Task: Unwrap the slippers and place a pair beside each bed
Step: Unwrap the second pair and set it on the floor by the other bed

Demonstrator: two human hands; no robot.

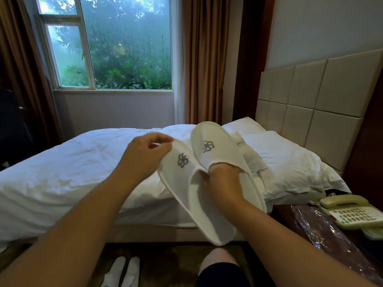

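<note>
While a second pair of slippers [121,271] lies on the floor at seven o'clock beside the bed [62,172], the left hand [148,155] pinches the toe of the left slipper [186,183] near frame centre. At its two o'clock, the right slipper [213,148] is gripped at the opening by the right hand [223,183]. A plastic wrapper [323,235] and telephone [352,212] sit at four o'clock.
</note>
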